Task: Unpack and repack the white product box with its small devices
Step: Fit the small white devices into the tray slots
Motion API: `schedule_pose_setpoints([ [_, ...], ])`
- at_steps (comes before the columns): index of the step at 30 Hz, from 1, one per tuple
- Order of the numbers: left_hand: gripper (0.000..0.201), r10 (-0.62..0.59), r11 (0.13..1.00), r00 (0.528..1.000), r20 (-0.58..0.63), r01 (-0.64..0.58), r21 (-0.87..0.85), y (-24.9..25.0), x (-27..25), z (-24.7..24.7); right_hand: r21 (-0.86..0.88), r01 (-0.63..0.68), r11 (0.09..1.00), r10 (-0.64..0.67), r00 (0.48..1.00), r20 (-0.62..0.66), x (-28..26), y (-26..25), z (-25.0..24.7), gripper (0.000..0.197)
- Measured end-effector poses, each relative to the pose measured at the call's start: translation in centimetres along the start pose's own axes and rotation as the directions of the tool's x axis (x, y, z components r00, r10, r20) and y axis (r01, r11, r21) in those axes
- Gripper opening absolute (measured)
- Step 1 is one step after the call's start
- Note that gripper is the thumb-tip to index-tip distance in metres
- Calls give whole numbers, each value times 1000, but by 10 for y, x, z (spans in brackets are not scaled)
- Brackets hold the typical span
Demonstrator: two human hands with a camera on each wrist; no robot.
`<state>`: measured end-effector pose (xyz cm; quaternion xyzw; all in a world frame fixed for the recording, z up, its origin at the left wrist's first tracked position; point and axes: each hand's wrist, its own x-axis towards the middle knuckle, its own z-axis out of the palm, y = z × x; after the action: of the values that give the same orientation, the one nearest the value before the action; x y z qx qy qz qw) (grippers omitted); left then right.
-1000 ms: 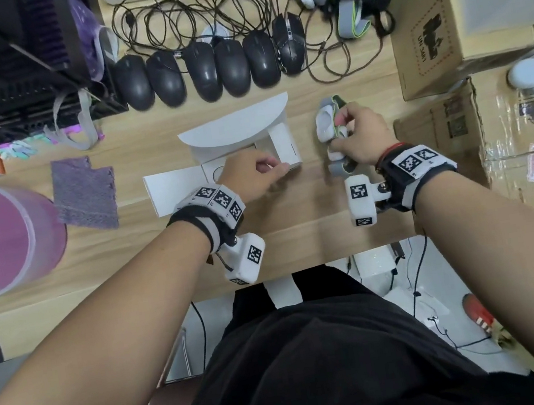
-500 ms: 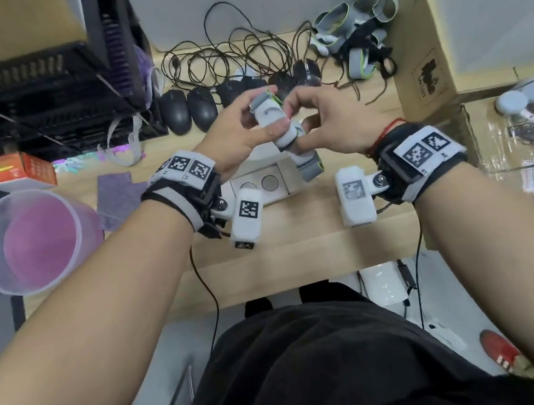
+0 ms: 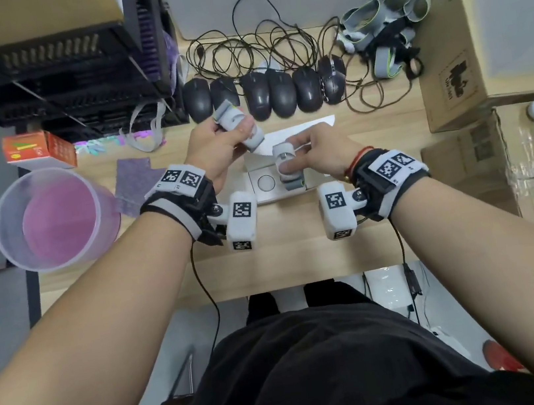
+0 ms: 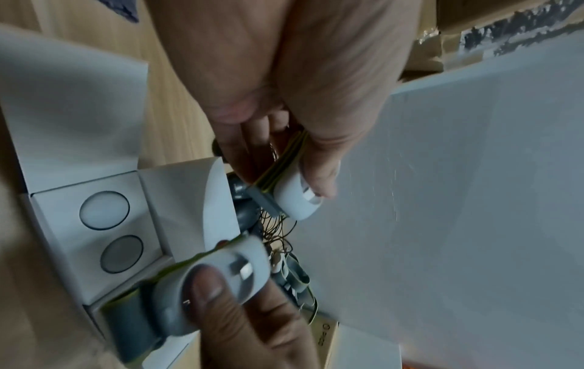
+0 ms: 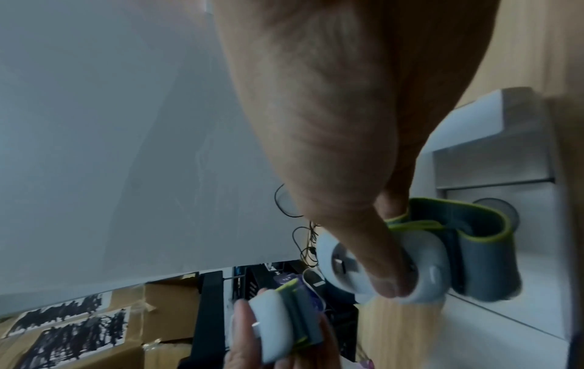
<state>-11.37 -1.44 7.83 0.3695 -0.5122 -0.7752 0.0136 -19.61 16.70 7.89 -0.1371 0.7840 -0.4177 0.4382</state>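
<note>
Half a second ago both hands met on one stacked pair of devices raised over the mice; now the pair is split and the hands have drawn apart. The left hand [image 3: 216, 147] curls around one strapped device [image 3: 237, 123], held up left of and beyond the box. The right hand [image 3: 317, 153] pinches the second strapped device [image 3: 286, 164], thumb on its round white face, low over the right side of the white product box [image 3: 270, 198]. That box lies open on the tabletop [image 3: 287, 254] between the wrists, its flap [image 3: 296, 130] folded away toward the row of computer mice [image 3: 266, 93]. In the left wrist view the white insert [image 4: 95, 224] shows two round recesses, one pale and one grey; whether either holds a part I cannot tell.

This looks like the repacking step, with the right-hand device heading into its slot. The likely trouble is the grey, green-edged strap [image 5: 483, 252]: it loops loosely behind the body and could bunch under it, leaving the device seated high so the flap will not close. A thumb-only hold on the smooth face could also let it slip.
</note>
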Motion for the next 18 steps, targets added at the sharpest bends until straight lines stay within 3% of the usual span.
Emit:
schedule_pose_setpoints([
  [5,32,-28,993,1000,-7,29,115,-4,6,-14,107,19,994,-25,998,60,5,17,21,35],
  [7,25,-57,959,998,18,50,278,-11,6,-17,122,-46,991,30,991,129,6,21,31,36],
  [9,32,-125,887,990,61,84,454,-19,7,-21,110,-160,981,129,959,252,7,26,39,42],
  [11,32,-210,818,970,122,106,565,-28,6,-24,-21,-214,977,211,932,296,10,41,40,48],
  [15,25,-339,647,920,199,74,759,-46,4,-19,-119,-259,959,273,954,124,29,75,29,65],
  [18,27,-274,424,949,157,-27,905,-59,3,-11,-77,-196,978,198,980,11,32,80,18,36],
])
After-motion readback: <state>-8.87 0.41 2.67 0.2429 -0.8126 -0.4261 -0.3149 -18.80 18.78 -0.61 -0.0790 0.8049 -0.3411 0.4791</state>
